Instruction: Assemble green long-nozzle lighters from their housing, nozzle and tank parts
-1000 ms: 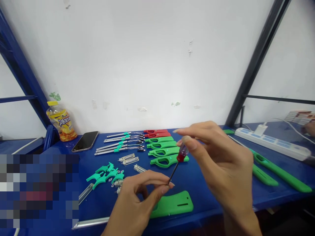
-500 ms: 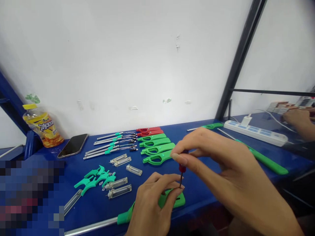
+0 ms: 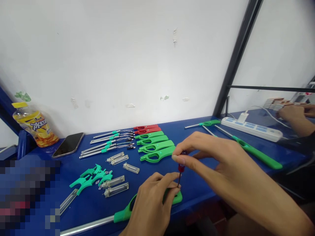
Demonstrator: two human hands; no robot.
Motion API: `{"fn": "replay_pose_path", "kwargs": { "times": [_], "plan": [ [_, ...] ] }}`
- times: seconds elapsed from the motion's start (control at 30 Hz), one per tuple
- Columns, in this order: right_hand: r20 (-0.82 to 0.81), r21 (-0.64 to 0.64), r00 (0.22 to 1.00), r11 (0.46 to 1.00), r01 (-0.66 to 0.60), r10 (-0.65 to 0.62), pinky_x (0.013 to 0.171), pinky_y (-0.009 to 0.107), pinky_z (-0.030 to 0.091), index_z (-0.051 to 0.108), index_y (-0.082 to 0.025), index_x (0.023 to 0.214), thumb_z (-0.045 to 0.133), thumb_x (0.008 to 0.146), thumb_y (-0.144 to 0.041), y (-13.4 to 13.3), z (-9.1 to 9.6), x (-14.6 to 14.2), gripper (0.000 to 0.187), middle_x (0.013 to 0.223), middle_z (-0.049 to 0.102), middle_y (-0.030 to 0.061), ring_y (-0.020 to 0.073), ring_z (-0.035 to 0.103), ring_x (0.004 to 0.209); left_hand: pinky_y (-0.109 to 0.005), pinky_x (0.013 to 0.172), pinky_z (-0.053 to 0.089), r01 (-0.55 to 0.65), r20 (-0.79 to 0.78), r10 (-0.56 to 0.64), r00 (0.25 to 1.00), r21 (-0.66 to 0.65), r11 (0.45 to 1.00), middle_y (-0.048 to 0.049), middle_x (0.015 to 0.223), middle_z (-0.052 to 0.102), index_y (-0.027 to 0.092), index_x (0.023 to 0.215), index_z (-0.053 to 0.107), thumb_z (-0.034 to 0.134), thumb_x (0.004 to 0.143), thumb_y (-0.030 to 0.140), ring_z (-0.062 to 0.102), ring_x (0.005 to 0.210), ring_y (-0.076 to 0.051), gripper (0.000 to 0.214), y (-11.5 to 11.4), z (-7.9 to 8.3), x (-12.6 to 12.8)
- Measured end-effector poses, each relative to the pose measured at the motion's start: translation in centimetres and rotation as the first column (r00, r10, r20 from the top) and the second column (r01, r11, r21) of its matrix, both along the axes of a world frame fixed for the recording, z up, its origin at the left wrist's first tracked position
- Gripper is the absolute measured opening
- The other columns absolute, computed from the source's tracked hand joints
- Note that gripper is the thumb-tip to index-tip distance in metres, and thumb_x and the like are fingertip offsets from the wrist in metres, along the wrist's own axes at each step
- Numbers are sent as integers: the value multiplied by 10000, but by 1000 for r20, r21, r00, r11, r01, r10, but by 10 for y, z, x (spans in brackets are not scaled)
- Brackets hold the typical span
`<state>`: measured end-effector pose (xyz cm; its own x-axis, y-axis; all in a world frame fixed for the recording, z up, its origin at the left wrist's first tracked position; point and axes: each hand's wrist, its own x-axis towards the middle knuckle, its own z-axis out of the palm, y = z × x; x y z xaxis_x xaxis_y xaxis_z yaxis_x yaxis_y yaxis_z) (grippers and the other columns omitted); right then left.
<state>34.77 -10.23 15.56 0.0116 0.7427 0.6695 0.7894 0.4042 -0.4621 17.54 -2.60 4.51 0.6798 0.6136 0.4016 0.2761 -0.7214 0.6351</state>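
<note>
My left hand (image 3: 154,200) is closed over the green handle of a long lighter (image 3: 123,214), pinning it near the table's front edge; the metal tube runs out to the lower left. Between thumb and fingers, my right hand (image 3: 211,167) pinches a small screwdriver (image 3: 181,167) with a dark red handle. It stands nearly upright, its thin shaft going down to the lighter handle beside my left fingertips. The tip is hidden by those fingers. Beyond my hands lie several green lighter shells (image 3: 157,154) and two red ones (image 3: 147,129).
Left of the shells are metal tubes with wires (image 3: 95,151), clear fuel tanks (image 3: 116,189) and teal triggers (image 3: 86,180). A phone (image 3: 69,144) and drink bottle (image 3: 36,126) stand far left. At right are lighters (image 3: 258,155), a power strip (image 3: 251,127) and another person's hands (image 3: 292,114).
The view has shifted slightly, so table items sit a little further left and higher. Both hands keep their grips, and the screwdriver stays at the lighter handle.
</note>
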Motion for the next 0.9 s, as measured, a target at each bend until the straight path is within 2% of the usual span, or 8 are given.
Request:
{"fn": "replay_pose_path", "kwargs": {
  "times": [0.17,0.33,0.43,0.5,0.6,0.7,0.83,0.9],
  "plan": [
    [34,-144,999,989,42,-38,728,234,537,755,-303,911,744,999,-160,-1,5,-1,168,932,770,-69,131,728,830,-345,814,619,-4,8,4,1000,79,997,26,1024,851,316,1285,728,685,990,91,786,941,-238,374,0,-4,2],
    [59,-205,998,979,15,-3,737,221,511,766,-311,909,771,979,-133,1,3,1,191,911,757,-85,109,718,808,-406,786,631,5,-16,-2,1000,178,984,-14,1013,824,264,1252,733,641,999,78,768,890,-264,328,0,-7,-2],
    [83,-213,997,977,19,-1,722,232,497,775,-319,911,778,978,-145,3,1,4,187,902,750,-83,113,709,792,-533,940,628,22,-78,-4,997,232,972,-37,1152,814,269,1324,703,661,1014,156,772,1014,-306,332,-3,-11,-11],
    [89,-215,996,976,38,-20,707,244,488,775,-325,902,785,981,-172,4,0,5,172,883,741,-80,122,701,780,-571,1003,616,34,-151,7,988,273,961,-26,1241,794,300,1350,682,705,1010,225,764,1084,-312,348,-4,-15,-19],
    [81,-243,996,969,43,-24,690,263,485,770,-327,892,793,988,-233,7,1,5,136,863,736,-75,137,696,766,-536,994,636,46,-225,26,974,311,949,-5,1272,782,339,1379,657,711,1021,261,760,1100,-292,370,-3,-19,-31],
    [46,-269,999,963,-3,16,719,278,499,768,-319,932,795,995,-265,15,1,1,87,898,751,-70,150,713,802,-514,1006,638,35,-240,46,970,323,946,-2,1280,779,354,1404,643,685,1044,269,760,1120,-281,372,2,-20,-39],
    [27,-216,993,971,-103,112,771,275,506,764,-287,920,816,987,-263,31,1,-6,88,897,775,-74,149,724,837,-562,1036,626,-12,-253,108,961,353,935,-14,1302,769,338,1403,641,651,1059,256,750,1176,-299,354,9,-20,-47],
    [33,-184,992,977,-111,119,780,271,509,784,-279,896,821,984,-263,38,1,-9,97,885,792,-72,147,729,840,-565,1056,618,-21,-257,120,959,356,934,-14,1296,768,333,1394,645,644,1060,245,748,1182,-293,346,10,-20,-49]
  ]
}}
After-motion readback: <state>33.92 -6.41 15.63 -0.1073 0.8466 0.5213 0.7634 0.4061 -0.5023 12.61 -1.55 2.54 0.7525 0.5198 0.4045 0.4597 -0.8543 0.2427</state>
